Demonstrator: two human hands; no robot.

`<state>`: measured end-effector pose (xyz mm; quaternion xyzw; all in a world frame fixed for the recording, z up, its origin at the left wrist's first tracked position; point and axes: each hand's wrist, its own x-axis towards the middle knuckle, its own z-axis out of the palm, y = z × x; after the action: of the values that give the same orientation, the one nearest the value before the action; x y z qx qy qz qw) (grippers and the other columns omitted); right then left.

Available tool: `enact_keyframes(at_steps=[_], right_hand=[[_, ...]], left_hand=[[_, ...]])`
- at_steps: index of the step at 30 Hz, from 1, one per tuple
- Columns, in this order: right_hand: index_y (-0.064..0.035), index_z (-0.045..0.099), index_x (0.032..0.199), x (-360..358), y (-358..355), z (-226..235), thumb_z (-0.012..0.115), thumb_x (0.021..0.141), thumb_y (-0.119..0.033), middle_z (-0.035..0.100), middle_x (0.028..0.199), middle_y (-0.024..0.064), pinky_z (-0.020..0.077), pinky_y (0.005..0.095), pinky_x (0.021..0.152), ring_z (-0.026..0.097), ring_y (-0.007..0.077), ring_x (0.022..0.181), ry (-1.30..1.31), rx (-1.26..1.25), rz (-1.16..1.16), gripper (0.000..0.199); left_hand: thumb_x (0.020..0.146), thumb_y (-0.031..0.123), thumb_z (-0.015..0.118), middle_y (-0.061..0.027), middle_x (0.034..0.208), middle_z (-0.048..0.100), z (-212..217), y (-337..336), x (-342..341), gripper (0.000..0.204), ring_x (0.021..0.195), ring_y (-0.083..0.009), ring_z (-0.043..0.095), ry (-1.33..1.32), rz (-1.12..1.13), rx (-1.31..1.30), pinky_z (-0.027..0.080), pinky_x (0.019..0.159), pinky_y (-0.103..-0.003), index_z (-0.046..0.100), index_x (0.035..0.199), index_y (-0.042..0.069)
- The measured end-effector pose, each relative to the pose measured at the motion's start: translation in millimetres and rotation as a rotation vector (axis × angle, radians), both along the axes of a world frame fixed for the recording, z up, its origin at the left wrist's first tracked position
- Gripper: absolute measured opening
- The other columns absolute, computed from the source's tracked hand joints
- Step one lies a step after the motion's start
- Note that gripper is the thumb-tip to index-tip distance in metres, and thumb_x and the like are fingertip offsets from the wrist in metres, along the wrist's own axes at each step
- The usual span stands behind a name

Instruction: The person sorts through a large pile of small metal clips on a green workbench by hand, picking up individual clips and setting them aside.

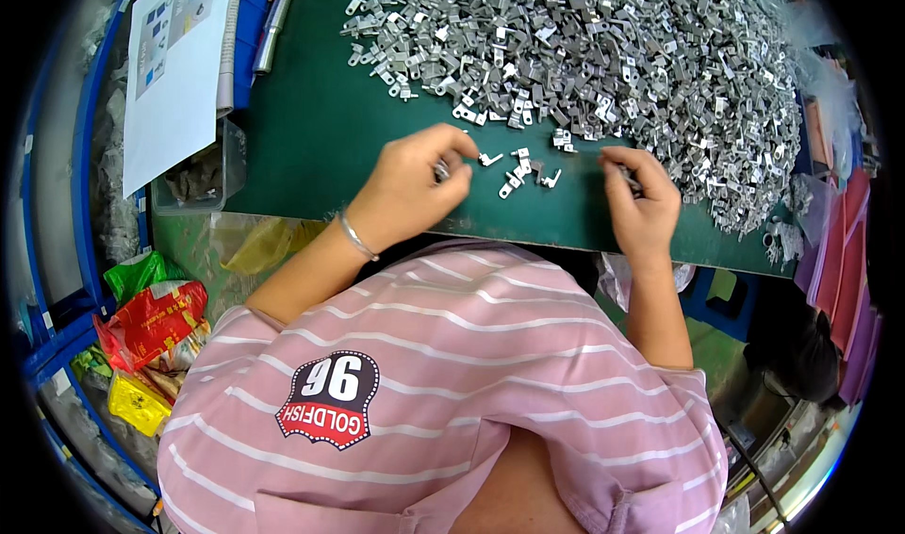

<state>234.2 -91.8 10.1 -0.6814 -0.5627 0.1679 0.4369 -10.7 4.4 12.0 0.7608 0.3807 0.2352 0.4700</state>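
Observation:
My left hand (pixel 415 180), with a bangle (pixel 356 237) at its wrist, is curled closed around small silvery metal brackets (pixel 441 170) that show between the fingers. Over the table's near edge, my right hand (pixel 649 204) is closed too, with grey metal brackets (pixel 630 183) partly visible in its curled fingers. Between the hands lie several loose brackets (pixel 518 168), bent pieces with a hole in one end. A wide heap of the same brackets (pixel 603 53) spreads just beyond both hands.
The green tabletop (pixel 292 147) carries the heap. At the left, a paper sheet (pixel 179 82) hangs over a clear plastic tub (pixel 226 162) near a blue bin (pixel 253 25). Blue racks (pixel 90 279) and colourful bags (pixel 156 317) stand beside me. Pink and purple sheets (pixel 844 242) are at the right.

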Motion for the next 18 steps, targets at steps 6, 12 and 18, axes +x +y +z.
enact_keyframes(at_steps=[6,12,18], right_hand=[[-0.0023,0.066,0.091,-16.5,-10.0,5.8,0.066,0.077,0.0,0.059,0.073,0.0103,0.0461,0.0314,0.057,0.057,0.0243,0.062,-0.082,-0.061,0.198,0.013],[-0.0042,0.066,0.095,-20.2,-4.3,-2.2,0.064,0.081,-0.005,0.058,0.073,0.0058,0.0469,0.0327,0.056,0.058,0.0225,0.063,-0.184,-0.159,0.188,0.014],[0.0028,0.064,0.093,-9.8,-10.2,11.9,0.064,0.086,-0.01,0.057,0.07,0.0006,0.0314,0.0189,0.042,0.046,0.0044,0.052,0.865,-0.589,0.112,0.015]], left_hand=[[0.078,0.003,0.064,-0.0027,0.076,0.062,4.4,0.4,-2.6,0.008,0.066,-0.008,0.055,-0.03,0.058,-0.049,0.044,0.06,-0.022,0.062,0.086,0.001],[0.077,0.003,0.066,-0.0041,0.077,0.063,8.8,-11.1,10.5,0.011,0.068,-0.0096,0.058,-0.053,-0.052,-0.053,0.045,0.06,-0.023,0.063,0.087,0.001],[0.077,0.004,0.066,-0.0045,0.076,0.063,8.6,-13.0,16.7,0.009,0.067,-0.0099,0.058,-0.037,-0.103,-0.074,0.046,0.06,-0.024,0.064,0.086,0.002]])
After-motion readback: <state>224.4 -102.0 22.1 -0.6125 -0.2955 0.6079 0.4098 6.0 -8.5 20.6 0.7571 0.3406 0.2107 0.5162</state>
